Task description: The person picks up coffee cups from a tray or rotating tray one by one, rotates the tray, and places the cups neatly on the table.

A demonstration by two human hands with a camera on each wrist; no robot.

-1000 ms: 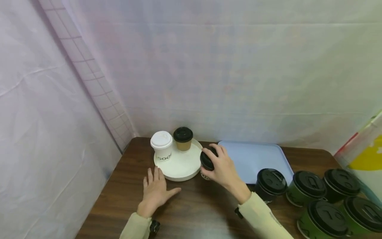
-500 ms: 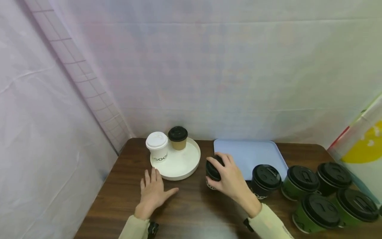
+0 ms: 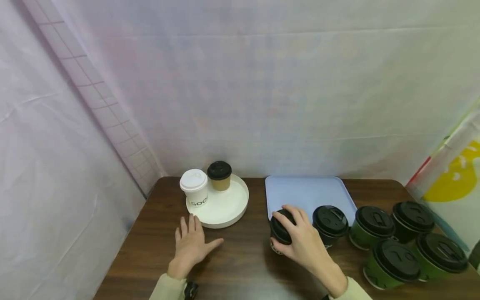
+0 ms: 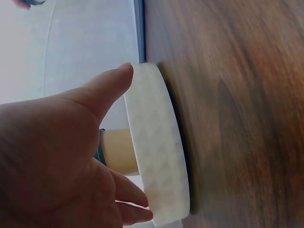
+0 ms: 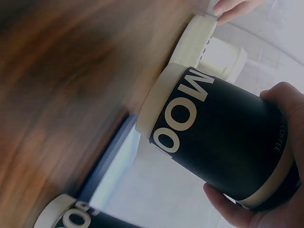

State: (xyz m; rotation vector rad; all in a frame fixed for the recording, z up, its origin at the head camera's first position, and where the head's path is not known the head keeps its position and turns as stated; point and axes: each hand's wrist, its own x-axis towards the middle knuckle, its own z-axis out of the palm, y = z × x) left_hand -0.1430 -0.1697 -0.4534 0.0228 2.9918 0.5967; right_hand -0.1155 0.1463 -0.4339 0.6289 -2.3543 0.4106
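Note:
My right hand (image 3: 305,243) grips a black-lidded paper coffee cup (image 3: 279,228) from above, near its lid. In the right wrist view the dark cup (image 5: 228,137) shows large pale letters and a pale base band; whether its base touches the table cannot be told. My left hand (image 3: 191,248) has its fingers stretched out and thumb spread, by the near left edge of a round white tray (image 3: 225,216). In the left wrist view its fingertips lie over the tray's rim (image 4: 156,147). On that tray stand a white lidded cup (image 3: 195,189) and a small brown cup with black lid (image 3: 220,177).
A light blue rectangular tray (image 3: 300,189) lies at the back, right of the white tray. Another dark cup (image 3: 330,223) stands at its near right corner. Several green cups with black lids (image 3: 393,262) crowd the table's right side. Pale curtains close the back and left.
My right hand has carried the dark cup away from the round tray, rightward and nearer, to the front of the blue tray. The left hand keeps its place; the view has shifted slightly.

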